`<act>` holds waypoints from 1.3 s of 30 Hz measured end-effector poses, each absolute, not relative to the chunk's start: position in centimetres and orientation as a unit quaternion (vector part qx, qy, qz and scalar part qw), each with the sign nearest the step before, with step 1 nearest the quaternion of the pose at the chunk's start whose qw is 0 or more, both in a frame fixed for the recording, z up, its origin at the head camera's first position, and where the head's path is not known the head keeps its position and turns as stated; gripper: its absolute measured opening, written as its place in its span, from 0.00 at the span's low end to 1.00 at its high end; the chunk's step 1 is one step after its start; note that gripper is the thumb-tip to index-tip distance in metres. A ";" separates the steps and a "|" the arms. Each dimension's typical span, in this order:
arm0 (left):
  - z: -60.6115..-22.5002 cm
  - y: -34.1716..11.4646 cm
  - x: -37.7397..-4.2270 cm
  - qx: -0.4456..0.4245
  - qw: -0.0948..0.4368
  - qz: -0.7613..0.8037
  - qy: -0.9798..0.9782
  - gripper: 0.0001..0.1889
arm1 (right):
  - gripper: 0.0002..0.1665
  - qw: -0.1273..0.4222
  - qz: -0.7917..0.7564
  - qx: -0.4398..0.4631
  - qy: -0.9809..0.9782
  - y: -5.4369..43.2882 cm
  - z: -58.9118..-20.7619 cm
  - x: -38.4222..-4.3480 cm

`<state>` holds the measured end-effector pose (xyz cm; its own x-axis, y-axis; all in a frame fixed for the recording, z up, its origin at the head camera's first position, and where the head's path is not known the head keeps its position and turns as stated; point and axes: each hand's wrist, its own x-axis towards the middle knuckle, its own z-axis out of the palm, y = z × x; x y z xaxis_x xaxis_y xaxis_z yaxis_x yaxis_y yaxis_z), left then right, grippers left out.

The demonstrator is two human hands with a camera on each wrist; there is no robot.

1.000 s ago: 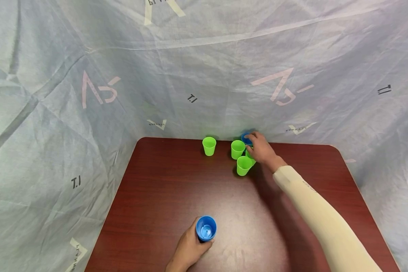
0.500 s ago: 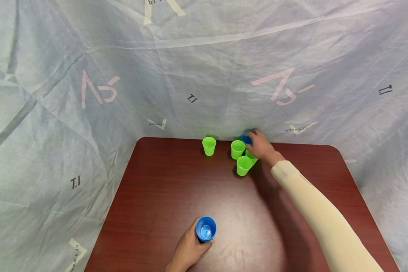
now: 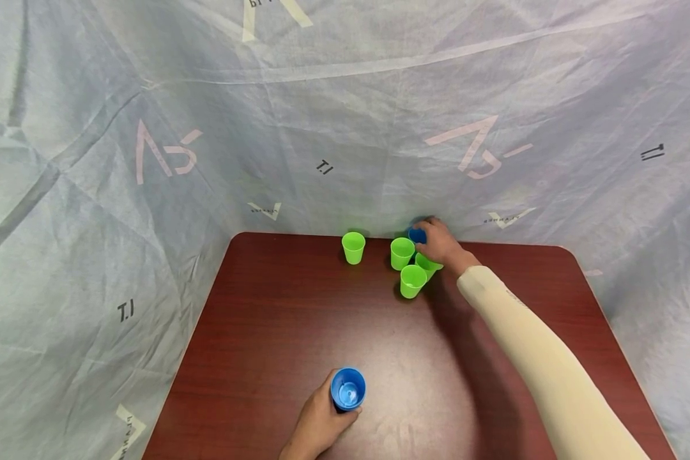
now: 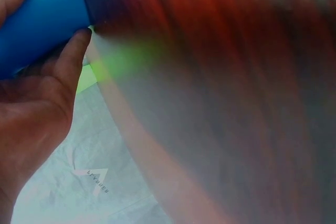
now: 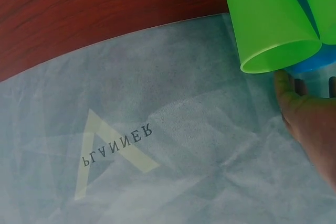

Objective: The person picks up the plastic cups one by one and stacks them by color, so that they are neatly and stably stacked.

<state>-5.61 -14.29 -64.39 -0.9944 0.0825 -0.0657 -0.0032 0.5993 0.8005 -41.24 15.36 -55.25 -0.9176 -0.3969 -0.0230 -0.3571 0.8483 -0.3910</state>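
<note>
My left hand [image 3: 317,418] grips a blue cup [image 3: 348,388] upright, mouth up, near the front middle of the table. In the left wrist view, fingers and thumb wrap this blue cup [image 4: 44,22]. At the back edge, my right hand [image 3: 441,246] holds a second blue cup [image 3: 416,236], its fingers at the rim and partly covering it. Three green cups stand close in front of that cup: one at the left [image 3: 402,254], one under the wrist [image 3: 428,265] and one nearest [image 3: 413,282]. The right wrist view shows a green cup [image 5: 273,24] beside the fingers.
Another green cup [image 3: 353,248] stands alone near the back edge, left of the group. The dark red-brown wooden table [image 3: 276,319] has rounded back corners. Grey printed cloth [image 3: 368,128] hangs close behind the table and along its sides.
My right hand and forearm have shifted slightly up and left at the back blue cup, baring more of the green cup beneath the wrist. My left hand and its cup stay in place.
</note>
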 end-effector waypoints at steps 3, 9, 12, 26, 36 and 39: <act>-64.4 -14.3 -5.6 0.023 0.042 0.446 0.894 0.36 | 0.32 0.053 -0.196 -0.197 0.959 15.3 -55.2 -41.2; -64.4 -14.4 -5.6 0.027 0.037 0.438 0.898 0.36 | 0.31 0.057 -0.194 -0.198 0.959 15.2 -55.2 -41.2; -64.5 -14.4 -5.6 0.030 0.038 0.438 0.898 0.36 | 0.30 0.052 -0.196 -0.202 0.958 15.2 -55.4 -41.2; -64.4 -14.4 -5.5 0.038 0.027 0.439 0.897 0.35 | 0.29 0.024 -0.253 -0.201 0.946 15.5 -55.9 -41.5; -64.3 -14.3 -5.6 0.041 0.024 0.436 0.899 0.35 | 0.39 -0.011 -0.273 -0.192 0.943 16.2 -55.5 -40.7; -64.3 -14.3 -5.6 0.037 0.032 0.439 0.897 0.36 | 0.40 -0.020 -0.278 -0.189 0.941 16.3 -55.3 -40.4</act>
